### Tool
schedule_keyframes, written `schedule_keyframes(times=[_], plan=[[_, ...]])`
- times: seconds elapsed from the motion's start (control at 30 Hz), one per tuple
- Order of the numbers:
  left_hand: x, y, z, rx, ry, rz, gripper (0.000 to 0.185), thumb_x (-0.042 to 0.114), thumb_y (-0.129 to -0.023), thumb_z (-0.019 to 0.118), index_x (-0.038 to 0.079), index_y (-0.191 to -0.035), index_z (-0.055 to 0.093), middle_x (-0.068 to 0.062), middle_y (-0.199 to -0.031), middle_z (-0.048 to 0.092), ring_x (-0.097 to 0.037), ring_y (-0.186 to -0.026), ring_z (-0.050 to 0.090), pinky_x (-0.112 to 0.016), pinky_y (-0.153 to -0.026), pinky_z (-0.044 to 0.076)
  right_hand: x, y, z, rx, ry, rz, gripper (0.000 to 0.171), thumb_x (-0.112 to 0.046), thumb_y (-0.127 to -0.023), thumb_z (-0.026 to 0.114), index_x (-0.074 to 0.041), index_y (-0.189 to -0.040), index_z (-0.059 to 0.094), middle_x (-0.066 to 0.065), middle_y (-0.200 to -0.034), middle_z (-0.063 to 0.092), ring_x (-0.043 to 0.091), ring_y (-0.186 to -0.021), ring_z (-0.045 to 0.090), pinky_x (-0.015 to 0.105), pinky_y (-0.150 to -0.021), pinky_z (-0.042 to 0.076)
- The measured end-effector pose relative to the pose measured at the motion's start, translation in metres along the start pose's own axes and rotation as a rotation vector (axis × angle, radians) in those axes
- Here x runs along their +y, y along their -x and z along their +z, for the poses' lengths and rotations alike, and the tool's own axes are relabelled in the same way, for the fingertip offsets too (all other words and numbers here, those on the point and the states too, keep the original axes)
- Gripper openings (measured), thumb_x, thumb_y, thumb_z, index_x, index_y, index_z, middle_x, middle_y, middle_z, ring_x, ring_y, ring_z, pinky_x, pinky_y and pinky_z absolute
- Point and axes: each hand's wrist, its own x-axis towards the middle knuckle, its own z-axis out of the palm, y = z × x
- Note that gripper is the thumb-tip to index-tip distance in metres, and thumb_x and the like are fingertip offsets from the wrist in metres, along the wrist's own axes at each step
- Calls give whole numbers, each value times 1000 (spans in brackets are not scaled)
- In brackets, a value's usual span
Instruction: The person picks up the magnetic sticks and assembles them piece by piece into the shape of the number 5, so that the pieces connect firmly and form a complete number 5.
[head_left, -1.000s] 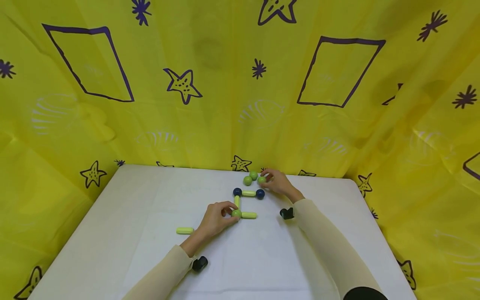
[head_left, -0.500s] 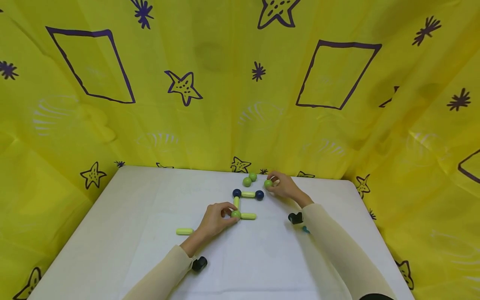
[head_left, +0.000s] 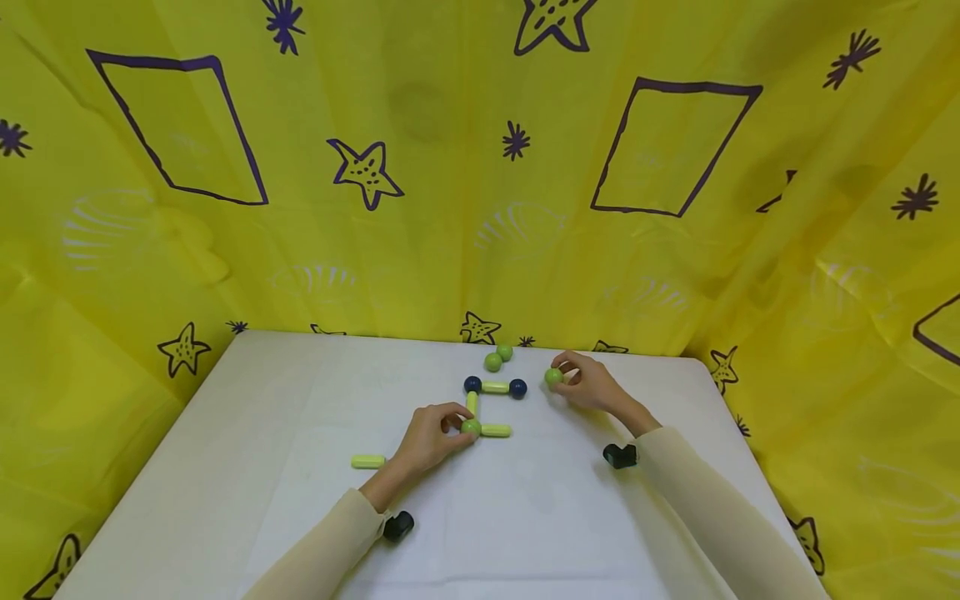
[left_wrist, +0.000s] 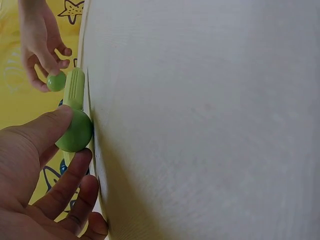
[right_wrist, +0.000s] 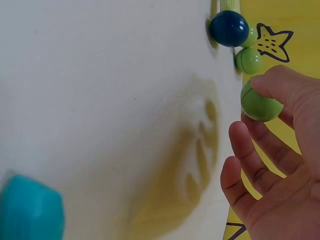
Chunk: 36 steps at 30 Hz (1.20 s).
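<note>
My left hand point(head_left: 429, 440) pinches a green ball point(left_wrist: 76, 132) between thumb and finger. That ball is the corner of a joined shape: one pale yellow rod point(head_left: 497, 431) runs right from it, another point(head_left: 472, 404) runs back to a dark blue ball point(head_left: 472, 384). From there a third rod point(head_left: 495, 387) leads to a second dark blue ball point(right_wrist: 229, 28). To the right of the shape, my right hand point(head_left: 592, 385) pinches a loose green ball point(right_wrist: 261, 100) with thumb and fingertips, its shadow falling on the white tabletop.
Two more green balls point(head_left: 492, 362) sit behind the shape, near the table's back edge. A loose pale yellow rod point(head_left: 367, 462) lies left of my left wrist. A turquoise piece point(right_wrist: 31, 210) shows in the right wrist view. Yellow patterned curtain point(head_left: 420, 250) surrounds the table.
My right hand has drawn the green ball away from the other two, rightward and toward me. My left hand stays on its green ball.
</note>
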Motion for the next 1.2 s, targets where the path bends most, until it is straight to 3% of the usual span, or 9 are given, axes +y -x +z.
schedule_keyframes(times=[0.23,0.6,0.77,1.0,1.2], plan=[[-1,0,0,-1,7,-2,22,19,-86,85,16,-106,77,4,-86,72,-18,-77,54,-30,-70,42,1,20,-4,6,-26,-53,30,-8,-91,78,-9,-118,65,15,-116,69,18,-81,64,32,-74,53],[-1,-1,0,-11,8,-20,23,20,-86,85,16,-107,77,4,-86,72,-16,-78,53,-31,-71,42,-8,48,5,-30,-102,-62,33,-7,-90,77,-9,-120,65,14,-119,68,18,-84,64,29,-74,54],[0,-1,0,-5,4,-20,23,19,-85,86,15,-107,77,5,-86,72,-17,-78,52,-31,-71,42,-9,53,16,-42,-107,-84,32,-9,-89,79,-12,-119,66,6,-115,68,18,-83,62,28,-72,53],[0,-1,0,0,4,-15,22,19,-85,86,15,-106,78,5,-86,71,-16,-78,52,-31,-71,42,-11,54,34,-77,-123,-103,32,-14,-90,80,-17,-119,66,6,-118,70,18,-80,62,29,-71,51],[0,0,-1,2,6,-20,23,19,-85,86,14,-106,78,4,-87,72,-16,-79,52,-30,-72,43,-16,54,48,-70,-152,-119,32,-15,-89,81,-15,-118,67,2,-112,69,15,-77,58,25,-67,48]])
